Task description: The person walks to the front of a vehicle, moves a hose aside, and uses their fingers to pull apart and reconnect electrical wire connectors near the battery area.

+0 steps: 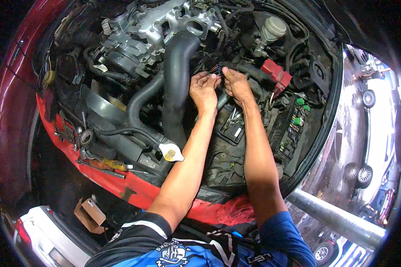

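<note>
Both hands are deep in a car's engine bay, close together at a thin bundle of coloured wires (216, 69). My left hand (204, 89) has its thumb and fingers pinched on the wires, palm partly up. Just to the right, my right hand (237, 84) is closed with the thumb on top, at the other end of the same wires. A thick black hose (176, 75) runs to the left of my left hand. Right of my right hand is a red plastic cover (276, 73). What lies under the fingertips is too small to tell.
A metal intake manifold (158, 26) is at the top. An open fuse box (294, 120) stands at the right. A white radiator cap (170, 152) is beside my left forearm. Tools, including a yellow-handled screwdriver (113, 164), lie along the red front edge.
</note>
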Available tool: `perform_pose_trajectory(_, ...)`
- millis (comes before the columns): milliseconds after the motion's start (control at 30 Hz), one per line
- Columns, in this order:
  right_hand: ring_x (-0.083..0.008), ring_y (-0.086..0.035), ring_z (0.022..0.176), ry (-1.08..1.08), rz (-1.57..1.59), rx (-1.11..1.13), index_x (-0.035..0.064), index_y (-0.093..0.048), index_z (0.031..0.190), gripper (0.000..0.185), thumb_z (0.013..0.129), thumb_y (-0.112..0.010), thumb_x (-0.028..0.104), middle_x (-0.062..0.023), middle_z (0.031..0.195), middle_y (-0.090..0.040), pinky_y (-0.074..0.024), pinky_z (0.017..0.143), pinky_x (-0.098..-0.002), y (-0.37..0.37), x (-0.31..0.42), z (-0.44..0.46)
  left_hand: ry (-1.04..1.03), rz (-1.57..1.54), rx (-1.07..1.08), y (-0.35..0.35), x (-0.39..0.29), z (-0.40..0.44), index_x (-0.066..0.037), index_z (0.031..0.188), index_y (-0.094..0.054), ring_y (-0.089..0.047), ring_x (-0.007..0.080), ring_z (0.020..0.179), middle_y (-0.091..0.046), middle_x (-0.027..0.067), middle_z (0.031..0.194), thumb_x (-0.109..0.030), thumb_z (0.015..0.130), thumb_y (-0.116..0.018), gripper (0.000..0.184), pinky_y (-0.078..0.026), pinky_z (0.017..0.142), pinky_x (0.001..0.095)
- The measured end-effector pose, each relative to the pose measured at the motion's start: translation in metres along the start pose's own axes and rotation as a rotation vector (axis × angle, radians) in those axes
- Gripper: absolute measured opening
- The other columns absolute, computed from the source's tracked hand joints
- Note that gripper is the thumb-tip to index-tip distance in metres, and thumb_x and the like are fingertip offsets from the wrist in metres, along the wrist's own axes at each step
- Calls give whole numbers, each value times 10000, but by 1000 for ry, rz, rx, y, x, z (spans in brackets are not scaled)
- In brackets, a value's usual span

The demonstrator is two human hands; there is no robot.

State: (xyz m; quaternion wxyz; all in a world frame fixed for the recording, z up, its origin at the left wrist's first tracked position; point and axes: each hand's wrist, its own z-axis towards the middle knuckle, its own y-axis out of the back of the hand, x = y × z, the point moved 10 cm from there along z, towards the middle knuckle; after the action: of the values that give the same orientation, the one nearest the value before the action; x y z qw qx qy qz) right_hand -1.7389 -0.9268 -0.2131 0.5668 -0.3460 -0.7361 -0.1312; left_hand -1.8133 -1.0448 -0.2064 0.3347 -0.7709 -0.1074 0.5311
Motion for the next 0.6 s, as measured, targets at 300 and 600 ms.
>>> perform_pose_trajectory(300,-18,-262,423,-1,19,8,132,-536,850,287,994,-568,379,109,567,-332,-208,384,-214,0,-1,0,222,83,17,0,17,-7,95,995,-592,-682,194,747,-664,143,876,-51,943,-617,157,-595,666,291)
perform_pose_trajectory(600,-35,-278,427,10,-24,11,135,-478,748,367,975,-595,399,93,567,-333,-215,385,-233,0,2,0,-8,300,54,-3,2,-3,111,994,-622,-691,178,683,-685,137,815,-49,955,-583,169,-575,627,286)
